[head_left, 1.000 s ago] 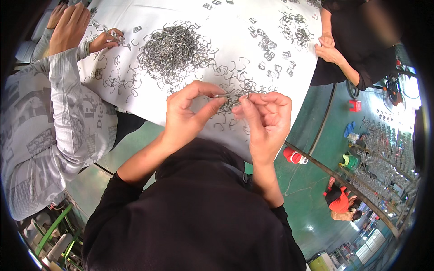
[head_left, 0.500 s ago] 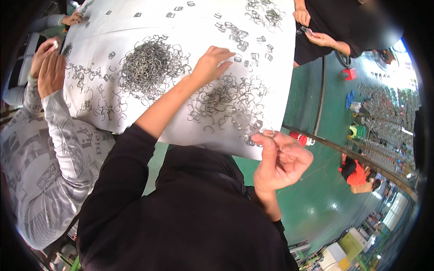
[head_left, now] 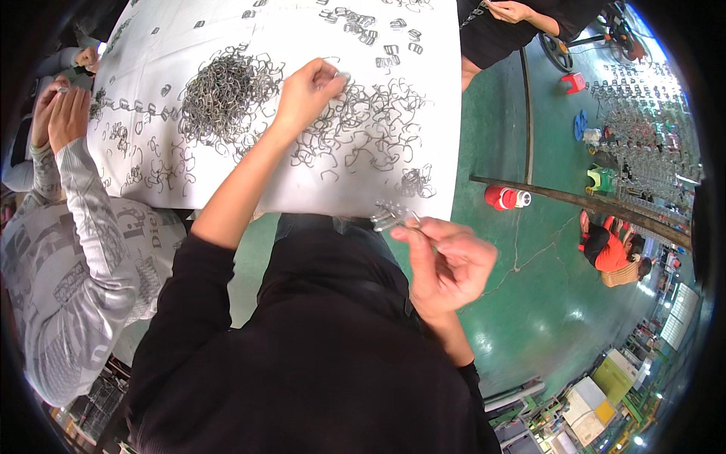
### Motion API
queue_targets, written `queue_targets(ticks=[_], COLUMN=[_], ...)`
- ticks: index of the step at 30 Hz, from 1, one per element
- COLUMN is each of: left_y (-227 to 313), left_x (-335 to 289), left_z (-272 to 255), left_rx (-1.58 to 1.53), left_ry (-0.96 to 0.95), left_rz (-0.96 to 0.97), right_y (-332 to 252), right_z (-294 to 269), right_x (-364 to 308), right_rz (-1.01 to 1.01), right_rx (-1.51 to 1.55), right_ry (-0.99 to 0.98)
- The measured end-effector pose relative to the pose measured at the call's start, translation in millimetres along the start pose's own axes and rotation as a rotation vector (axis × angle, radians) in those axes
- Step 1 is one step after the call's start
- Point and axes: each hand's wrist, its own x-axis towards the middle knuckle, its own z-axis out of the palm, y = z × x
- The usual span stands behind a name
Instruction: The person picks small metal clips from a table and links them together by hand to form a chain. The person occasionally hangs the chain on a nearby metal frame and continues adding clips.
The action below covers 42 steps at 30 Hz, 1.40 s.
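The right hand (head_left: pixel 454 268) pinches a wire piece (head_left: pixel 414 221) between thumb and forefinger, the other fingers curled behind, at the near right corner of the white-covered table (head_left: pixel 302 195). Just past the fingertips is a blurred cluster of wire (head_left: pixel 387 216); whether it hangs from the pinch or is loose cannot be told. The left hand (head_left: pixel 306 94) hovers at the far side of the scattered bent wire hooks (head_left: pixel 363 121), thumb and forefinger near each other; something pale shows at the tips, but I cannot tell whether it is held.

A second ago the two hands met over these hooks; then the left stretched toward the flat wire buckles (head_left: pixel 389 57), and now its fingers are more curled and nearer the heap of hooks (head_left: pixel 223 94). The view has swung too. I judge that the close two-handed step is over, with each hand busy by itself.

Farther out, the buckles beyond the left hand run on toward the upper edge, where the table is cut off. On the left, a co-worker's hands (head_left: pixel 68 117) are raised together, their contents too small to make out; at upper right, another co-worker's hand (head_left: pixel 510 10) is cropped by the frame.
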Motion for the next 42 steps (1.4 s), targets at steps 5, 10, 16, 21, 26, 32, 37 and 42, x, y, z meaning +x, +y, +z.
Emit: queue_targets(ticks=[5,10,16,21,26,32,37,42], left_y=[72.3,128.7,157.4,160.1,147.0,116.7,92.8,73.6], left_x=[-101.3,-155.3,-185.3,-210.9,-236.5,-269.7,-290.6,-302.9], left_z=[-26.4,-42.6,-62.5,-78.0,-90.0,-98.7,-97.7,-97.8], left_rx=[-0.005,-0.048,0.054,0.144,0.049,0.031,0.031,0.082], left_ry=[-0.05,-0.134,-0.116,-0.042,0.006,0.016,0.06,0.099], left_rz=[-0.088,-0.005,0.159,0.293,0.248,0.217,0.203,0.152], right_y=[11.6,15.4,8.9,-7.8,-11.9,88.6,200.6,234.9], right_z=[12.4,38.2,56.6,64.7,62.2,76.6,155.0,153.8], right_x=[-9.1,-9.9,-17.1,-31.6,-48.5,-38.4,-60.5,-44.4], right_rz=[-0.01,0.013,-0.031,-0.098,-0.067,0.179,-0.186,-0.182], right_rx=[-0.01,-0.009,-0.097,-0.235,-0.215,-0.523,-0.726,-1.095], right_ry=[-0.07,-0.113,-0.161,-0.247,-0.328,-0.382,-0.795,-1.011])
